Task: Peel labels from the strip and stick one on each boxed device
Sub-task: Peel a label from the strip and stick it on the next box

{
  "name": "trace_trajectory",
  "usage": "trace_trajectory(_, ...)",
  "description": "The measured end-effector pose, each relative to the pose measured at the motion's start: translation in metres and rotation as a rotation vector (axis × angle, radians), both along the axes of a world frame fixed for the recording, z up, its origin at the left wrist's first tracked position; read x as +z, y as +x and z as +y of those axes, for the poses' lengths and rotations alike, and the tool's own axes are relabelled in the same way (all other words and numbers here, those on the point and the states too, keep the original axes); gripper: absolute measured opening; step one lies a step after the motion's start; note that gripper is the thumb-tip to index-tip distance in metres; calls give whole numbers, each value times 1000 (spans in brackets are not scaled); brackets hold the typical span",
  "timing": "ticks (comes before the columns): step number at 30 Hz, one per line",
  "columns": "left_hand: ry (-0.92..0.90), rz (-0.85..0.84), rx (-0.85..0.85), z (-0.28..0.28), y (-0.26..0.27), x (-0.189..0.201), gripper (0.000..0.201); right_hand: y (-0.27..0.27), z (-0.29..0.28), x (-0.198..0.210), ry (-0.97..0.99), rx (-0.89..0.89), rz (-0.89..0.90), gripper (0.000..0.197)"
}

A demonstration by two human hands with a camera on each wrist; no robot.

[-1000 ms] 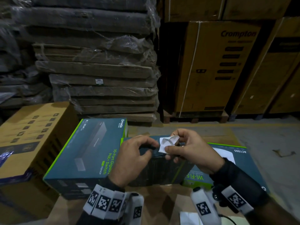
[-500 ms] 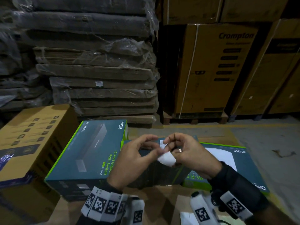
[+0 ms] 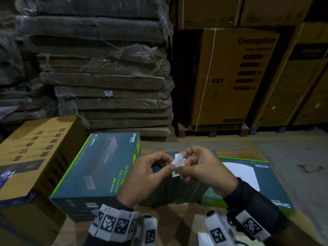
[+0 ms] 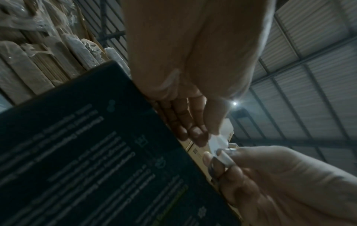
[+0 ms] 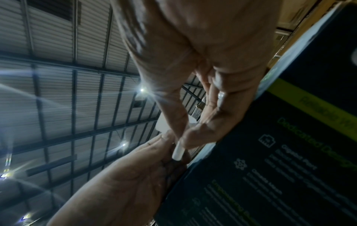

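A small white label strip [image 3: 178, 162] is held up between both hands over the middle dark boxed device [image 3: 174, 191], which stands on edge. My left hand [image 3: 170, 165] pinches its left edge with thumb and forefinger. My right hand [image 3: 181, 167] pinches the strip from the right. In the left wrist view the white strip [image 4: 217, 141] sits between the left fingertips [image 4: 195, 135] and the right hand [image 4: 230, 154]. The right wrist view shows the strip [image 5: 177, 151] curled at the fingertips. A teal switch box [image 3: 103, 167] lies left, and a teal AC1350 box [image 3: 252, 176] right.
A yellow carton [image 3: 33, 150] stands at the left. Wrapped flat cardboard stacks [image 3: 110, 82] and tall Crompton cartons [image 3: 237, 77] wall off the back. The boxes rest on a cardboard surface [image 3: 179, 217] with a white sheet [image 3: 202, 238] near me. Concrete floor [image 3: 294, 153] lies right.
The white strip hung below the fingers half a second ago; now it stands upright between both pinches. Both hands stayed over the middle box and shifted only slightly.
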State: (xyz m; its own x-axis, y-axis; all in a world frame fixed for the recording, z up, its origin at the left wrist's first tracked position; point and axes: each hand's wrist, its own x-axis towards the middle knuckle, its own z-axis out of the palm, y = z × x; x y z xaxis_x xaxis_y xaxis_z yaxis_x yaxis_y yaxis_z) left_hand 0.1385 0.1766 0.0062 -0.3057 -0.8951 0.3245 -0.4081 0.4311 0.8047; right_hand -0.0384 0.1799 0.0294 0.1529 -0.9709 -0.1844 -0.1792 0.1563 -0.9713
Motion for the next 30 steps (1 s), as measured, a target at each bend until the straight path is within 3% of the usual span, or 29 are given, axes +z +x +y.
trace_trajectory(16, 20, -66, 226, -4, -19, 6, 16, -1, 9, -12, -58, -83, 60, 34)
trace_trajectory(30, 31, -112, 304, -6, -25, 7, 16, 4, 25, -27, -30, -255, -238, 29)
